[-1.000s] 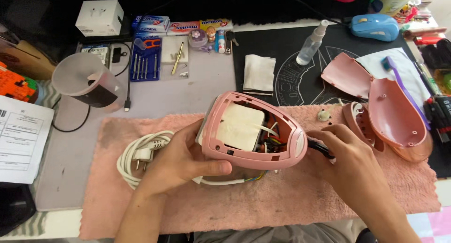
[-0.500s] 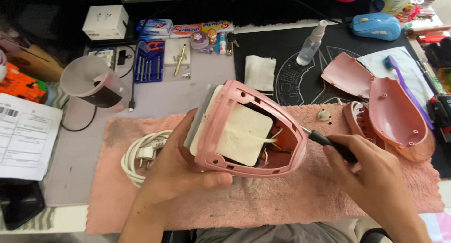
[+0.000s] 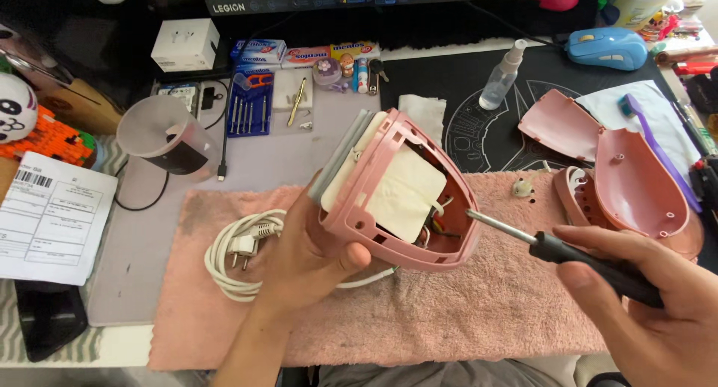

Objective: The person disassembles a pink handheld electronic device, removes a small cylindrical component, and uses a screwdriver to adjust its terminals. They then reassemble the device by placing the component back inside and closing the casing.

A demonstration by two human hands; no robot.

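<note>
The left hand (image 3: 307, 256), at the centre of the frame, is wrapped around the rear of a pink iron body (image 3: 400, 192) and holds it tilted up off the pink towel (image 3: 464, 312), open side toward the camera. The right hand (image 3: 658, 312), at lower right, is closed around the black handle of a screwdriver (image 3: 553, 246), whose metal tip reaches into the nose of the shell near the coloured wires.

Judging by how things lie, the disassembly looks well along: two pink cover pieces (image 3: 636, 185) are already off and rest at the right edge of the towel, and a small white part (image 3: 522, 186) lies loose beside them. The white inner block (image 3: 404, 196) remains seated in the body, so the inside appears not yet taken apart. The white power cord (image 3: 243, 252) is coiled on the towel at the left.

The exact spot the tip touches is hard to make out, and the right hand is cut off by the frame's lower edge
</note>
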